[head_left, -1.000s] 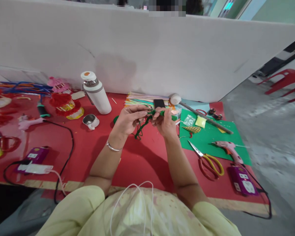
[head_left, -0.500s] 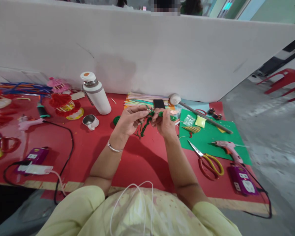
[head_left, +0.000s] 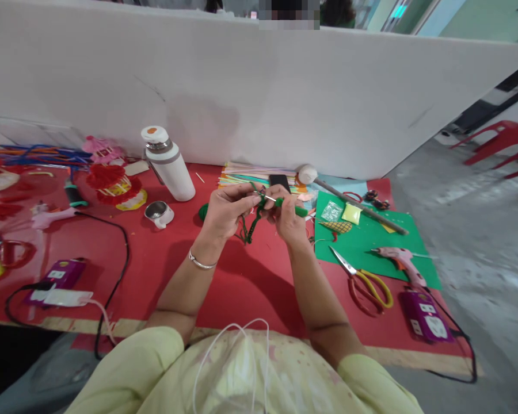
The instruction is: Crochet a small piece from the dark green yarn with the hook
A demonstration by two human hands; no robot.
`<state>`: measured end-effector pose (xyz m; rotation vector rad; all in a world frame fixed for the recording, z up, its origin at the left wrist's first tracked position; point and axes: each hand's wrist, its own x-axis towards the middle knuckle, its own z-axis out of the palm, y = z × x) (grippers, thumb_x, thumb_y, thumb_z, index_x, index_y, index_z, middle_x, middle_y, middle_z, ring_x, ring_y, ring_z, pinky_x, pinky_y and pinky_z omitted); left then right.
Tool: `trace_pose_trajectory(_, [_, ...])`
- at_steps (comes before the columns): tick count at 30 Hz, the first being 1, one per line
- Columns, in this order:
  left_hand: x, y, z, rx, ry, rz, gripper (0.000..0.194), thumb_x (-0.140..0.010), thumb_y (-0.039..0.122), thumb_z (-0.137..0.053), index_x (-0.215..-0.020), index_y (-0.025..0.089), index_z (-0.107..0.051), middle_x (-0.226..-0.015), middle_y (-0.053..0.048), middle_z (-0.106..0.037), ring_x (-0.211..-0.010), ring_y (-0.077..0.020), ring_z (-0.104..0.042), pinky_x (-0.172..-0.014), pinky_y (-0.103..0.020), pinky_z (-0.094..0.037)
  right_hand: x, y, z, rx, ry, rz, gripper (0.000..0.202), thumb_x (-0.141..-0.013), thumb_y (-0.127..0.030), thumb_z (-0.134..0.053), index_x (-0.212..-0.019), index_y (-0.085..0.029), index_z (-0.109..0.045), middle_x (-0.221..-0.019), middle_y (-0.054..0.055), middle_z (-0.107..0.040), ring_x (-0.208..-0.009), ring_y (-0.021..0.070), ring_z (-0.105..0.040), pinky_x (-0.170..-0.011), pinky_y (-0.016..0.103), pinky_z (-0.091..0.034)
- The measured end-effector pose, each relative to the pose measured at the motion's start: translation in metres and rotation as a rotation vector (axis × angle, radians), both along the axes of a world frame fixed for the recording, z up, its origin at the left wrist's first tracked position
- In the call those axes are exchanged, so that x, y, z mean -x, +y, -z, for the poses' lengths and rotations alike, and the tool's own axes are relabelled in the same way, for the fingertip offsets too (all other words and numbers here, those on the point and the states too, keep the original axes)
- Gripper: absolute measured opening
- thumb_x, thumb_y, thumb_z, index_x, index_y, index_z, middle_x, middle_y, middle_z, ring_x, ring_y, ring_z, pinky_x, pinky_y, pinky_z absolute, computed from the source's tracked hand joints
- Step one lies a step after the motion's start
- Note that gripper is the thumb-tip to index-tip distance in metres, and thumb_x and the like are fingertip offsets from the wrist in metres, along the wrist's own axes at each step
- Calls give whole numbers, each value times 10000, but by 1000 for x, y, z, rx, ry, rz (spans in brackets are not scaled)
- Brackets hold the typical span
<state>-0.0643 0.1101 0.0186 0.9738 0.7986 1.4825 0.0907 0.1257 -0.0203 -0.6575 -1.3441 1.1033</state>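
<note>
My left hand (head_left: 227,210) pinches green yarn and the narrow strip of green crochet work (head_left: 254,224), which hangs down between my hands. In my right hand (head_left: 288,215) is a crochet hook (head_left: 301,211) with a green handle; its thin metal shaft points left into the stitches by my left fingertips. The hook's very tip is too small to make out. Behind my left hand, mostly hidden, lies a ball of green yarn (head_left: 203,212) on the red table (head_left: 246,287).
A white flask (head_left: 170,167) and its cup (head_left: 159,214) stand left of my hands. To the right are scissors (head_left: 362,282), a pink glue gun (head_left: 401,261), a purple power strip (head_left: 426,316) and a stick with a white ball (head_left: 307,173). A white partition (head_left: 259,92) rises behind.
My right hand has turned slightly, so more of the hook's shaft and green handle shows, with the handle angled lower. My left hand stays nearly in place.
</note>
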Motion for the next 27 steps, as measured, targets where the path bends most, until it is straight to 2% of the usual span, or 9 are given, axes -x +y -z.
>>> trace_pose_trajectory(3, [4,2,1,41,-19,87,267,-616,252,-944,-866,183,-880,-588,8,-628,-480,-40,-427,-451,-207,-314,-2,2,0,-89,-6,58,674,-895,-841,-566,-743,-209,-746,-1063,71,-614,-693,120,-547,-477,250,-394])
trace_pose_trajectory(8, [10,3,0,127,-36,243,321,-611,259,-909,-917,163,-880,-675,-39,-702,-498,-41,-412,-453,-206,-304,-14,6,-1,-230,-159,86,697,-846,-885,-571,-715,-232,-778,-1079,103,-604,-855,205,-608,-587,309,-529])
trace_pose_trajectory(13, [14,3,-2,174,-6,299,279,-598,227,-882,-874,180,-880,-576,2,-619,-475,-39,-380,-442,-198,-272,-32,12,-4,-354,-223,42,586,-804,-840,-681,-785,-272,-826,-1097,89,-594,-936,234,-638,-776,407,-616])
trace_pose_trajectory(17, [14,3,-3,220,-14,347,285,-587,211,-860,-868,177,-882,-565,2,-617,-460,-36,-360,-432,-196,-259,-42,16,-7,-437,-248,-13,474,-806,-772,-738,-847,-312,-845,-1108,69,-580,-870,196,-626,-718,393,-596])
trace_pose_trajectory(22, [17,5,2,221,-8,358,289,-598,204,-858,-886,175,-878,-687,-45,-731,-471,-34,-380,-437,-198,-276,-46,15,-14,-430,-297,22,509,-741,-799,-766,-809,-300,-839,-1097,65,-582,-781,169,-602,-666,392,-583])
trace_pose_trajectory(27, [19,7,2,201,18,371,289,-592,204,-851,-877,172,-882,-682,-49,-732,-473,-31,-373,-435,-199,-252,-51,10,-19,-468,-373,46,453,-752,-769,-785,-860,-336,-861,-1106,60,-610,-838,182,-586,-678,377,-554])
